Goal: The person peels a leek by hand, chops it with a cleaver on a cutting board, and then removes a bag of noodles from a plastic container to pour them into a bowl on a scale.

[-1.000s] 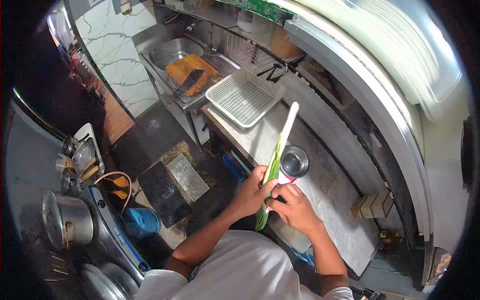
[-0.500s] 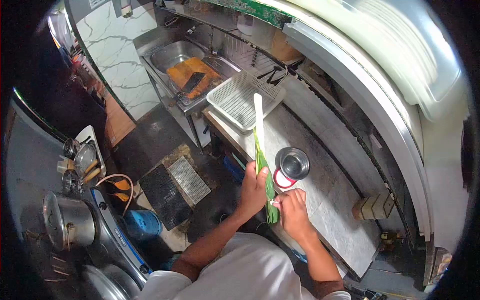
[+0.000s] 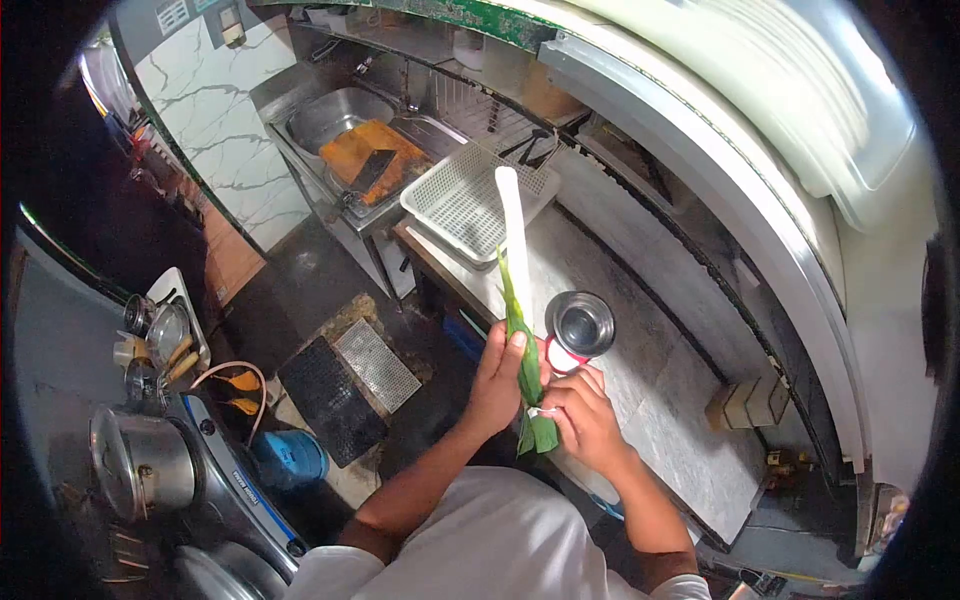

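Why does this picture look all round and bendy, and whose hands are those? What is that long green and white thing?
The camera sits on a person's head and looks down, and its wide lens bends everything round. The two hands are that person's own. The left hand has a grip on a long vegetable, maybe a leek, white at the top and green at the bottom. The right hand pinches its green end, where a small white band shows. On the stone counter stands a shiny metal cup, and farther off a white plastic basket. Behind that is a sink with an orange cutting board.
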A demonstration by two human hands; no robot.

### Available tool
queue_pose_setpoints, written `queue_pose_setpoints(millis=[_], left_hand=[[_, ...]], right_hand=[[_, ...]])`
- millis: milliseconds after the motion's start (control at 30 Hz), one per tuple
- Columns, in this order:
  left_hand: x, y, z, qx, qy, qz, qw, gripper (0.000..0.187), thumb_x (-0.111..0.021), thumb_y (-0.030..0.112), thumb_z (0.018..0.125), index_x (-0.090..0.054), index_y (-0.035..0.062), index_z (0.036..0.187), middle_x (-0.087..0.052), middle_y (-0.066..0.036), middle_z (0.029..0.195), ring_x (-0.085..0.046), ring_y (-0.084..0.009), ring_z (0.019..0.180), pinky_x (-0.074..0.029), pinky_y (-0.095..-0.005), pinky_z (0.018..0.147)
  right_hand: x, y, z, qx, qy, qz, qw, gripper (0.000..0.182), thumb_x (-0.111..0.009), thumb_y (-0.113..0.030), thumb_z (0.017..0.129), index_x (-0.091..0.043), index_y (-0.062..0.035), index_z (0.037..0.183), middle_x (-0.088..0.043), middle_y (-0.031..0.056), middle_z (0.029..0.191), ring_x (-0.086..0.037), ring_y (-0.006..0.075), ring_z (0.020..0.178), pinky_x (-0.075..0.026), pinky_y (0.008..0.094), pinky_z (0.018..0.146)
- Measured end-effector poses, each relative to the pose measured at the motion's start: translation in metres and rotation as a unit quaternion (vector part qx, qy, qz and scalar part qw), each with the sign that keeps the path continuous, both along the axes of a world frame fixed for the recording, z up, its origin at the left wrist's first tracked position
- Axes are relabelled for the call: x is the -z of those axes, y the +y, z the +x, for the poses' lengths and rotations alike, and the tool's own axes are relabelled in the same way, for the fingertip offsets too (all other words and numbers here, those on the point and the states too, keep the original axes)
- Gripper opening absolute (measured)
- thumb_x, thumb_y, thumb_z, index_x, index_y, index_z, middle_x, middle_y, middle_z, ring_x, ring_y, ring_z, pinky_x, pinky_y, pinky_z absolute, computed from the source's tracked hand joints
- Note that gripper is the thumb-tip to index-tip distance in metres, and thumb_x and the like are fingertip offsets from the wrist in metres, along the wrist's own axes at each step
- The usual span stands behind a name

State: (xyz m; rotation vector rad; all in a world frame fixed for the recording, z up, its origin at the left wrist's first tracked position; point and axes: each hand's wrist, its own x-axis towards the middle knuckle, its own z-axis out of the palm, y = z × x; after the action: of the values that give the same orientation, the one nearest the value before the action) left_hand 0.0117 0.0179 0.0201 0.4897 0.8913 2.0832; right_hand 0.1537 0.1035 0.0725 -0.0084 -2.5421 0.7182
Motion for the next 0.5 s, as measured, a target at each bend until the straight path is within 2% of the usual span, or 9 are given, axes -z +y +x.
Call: queue_pose_setpoints(millis=[100,167,200,233,267,333,400,433,500], left_hand=[[0.015,0.006,-0.012,-0.038,-0.017,-0.096,0.995,0.026,-0.041,0.034,0.114,-0.048,0.0088,0.111,-0.056,-0.005,0.086,-0.056,-0.0142,0.065,-0.05,-0.0325,0.059],[0.055,0.012,-0.053,-0.236,0.114,-0.153,0.953,0.031,-0.041,0.038,0.114,-0.048,0.0094,0.104,-0.056,-0.004,0.081,-0.054,-0.0149,0.061,-0.048,-0.0331,0.055],[0.059,0.007,-0.094,-0.293,0.058,-0.171,0.939,0.033,-0.042,0.04,0.113,-0.047,0.0099,0.101,-0.055,-0.003,0.077,-0.054,-0.0144,0.06,-0.047,-0.0324,0.054],[0.047,-0.011,-0.121,-0.288,-0.052,-0.075,0.953,0.032,-0.044,0.04,0.113,-0.047,0.01,0.101,-0.055,-0.003,0.079,-0.054,-0.0149,0.061,-0.047,-0.0324,0.056],[0.039,-0.017,-0.142,-0.306,-0.039,-0.03,0.951,0.031,-0.046,0.04,0.112,-0.047,0.0095,0.105,-0.054,-0.003,0.082,-0.053,-0.0149,0.063,-0.048,-0.0326,0.057],[0.002,-0.026,-0.133,-0.28,0.045,-0.02,0.959,0.03,-0.047,0.039,0.112,-0.046,0.0092,0.11,-0.054,-0.005,0.086,-0.053,-0.0149,0.066,-0.048,-0.0325,0.059],[-0.026,-0.034,-0.108,-0.197,0.033,-0.041,0.979,0.029,-0.046,0.039,0.113,-0.046,0.0095,0.115,-0.054,-0.006,0.088,-0.052,-0.0146,0.067,-0.048,-0.0318,0.06],[-0.031,-0.031,-0.097,-0.174,0.016,-0.006,0.985,0.028,-0.045,0.037,0.113,-0.047,0.0102,0.119,-0.054,-0.006,0.09,-0.052,-0.0153,0.068,-0.048,-0.0318,0.06],[-0.037,-0.025,-0.078,-0.15,-0.003,0.01,0.989,0.027,-0.044,0.036,0.114,-0.047,0.0102,0.12,-0.054,-0.006,0.09,-0.052,-0.0153,0.067,-0.048,-0.0317,0.06]], right_hand=[[0.006,-0.005,-0.003,0.022,-0.033,-0.007,0.999,0.015,-0.071,-0.005,0.087,-0.063,-0.0029,0.1,-0.064,0.013,0.103,-0.06,0.034,0.096,-0.046,0.0488,0.095],[0.003,-0.014,0.014,0.007,-0.033,-0.026,0.999,0.015,-0.07,-0.005,0.087,-0.063,-0.0032,0.1,-0.064,0.0137,0.101,-0.06,0.034,0.095,-0.045,0.0497,0.095],[0.0,-0.02,0.025,-0.009,-0.033,-0.04,0.999,0.015,-0.07,-0.004,0.088,-0.062,-0.0036,0.1,-0.064,0.0144,0.1,-0.06,0.034,0.094,-0.045,0.0506,0.096],[-0.002,-0.029,0.036,-0.011,-0.021,-0.072,0.997,0.012,-0.069,-0.004,0.088,-0.063,-0.0041,0.098,-0.065,0.0151,0.097,-0.061,0.0351,0.094,-0.045,0.0526,0.098],[-0.009,-0.033,0.042,-0.01,-0.011,-0.087,0.996,0.008,-0.067,-0.002,0.09,-0.065,-0.0052,0.096,-0.065,0.0151,0.095,-0.062,0.0352,0.095,-0.044,0.0552,0.1],[-0.02,-0.034,0.038,0.046,-0.02,-0.059,0.997,0.006,-0.066,-0.001,0.09,-0.066,-0.0043,0.095,-0.065,0.0156,0.096,-0.065,0.0347,0.094,-0.047,0.0515,0.097],[-0.025,-0.032,0.016,0.092,-0.02,-0.157,0.983,0.008,-0.068,0.001,0.088,-0.065,-0.0024,0.095,-0.066,0.0166,0.097,-0.066,0.0339,0.093,-0.052,0.0438,0.089],[-0.025,-0.025,0.006,0.076,-0.008,-0.158,0.985,0.014,-0.07,0.004,0.087,-0.066,-0.0001,0.1,-0.067,0.0159,0.1,-0.067,0.032,0.091,-0.054,0.0361,0.08],[-0.031,-0.025,-0.016,0.088,0.014,-0.155,0.984,0.017,-0.07,0.005,0.087,-0.068,-0.0003,0.103,-0.066,0.0144,0.098,-0.067,0.0304,0.088,-0.054,0.036,0.078]])
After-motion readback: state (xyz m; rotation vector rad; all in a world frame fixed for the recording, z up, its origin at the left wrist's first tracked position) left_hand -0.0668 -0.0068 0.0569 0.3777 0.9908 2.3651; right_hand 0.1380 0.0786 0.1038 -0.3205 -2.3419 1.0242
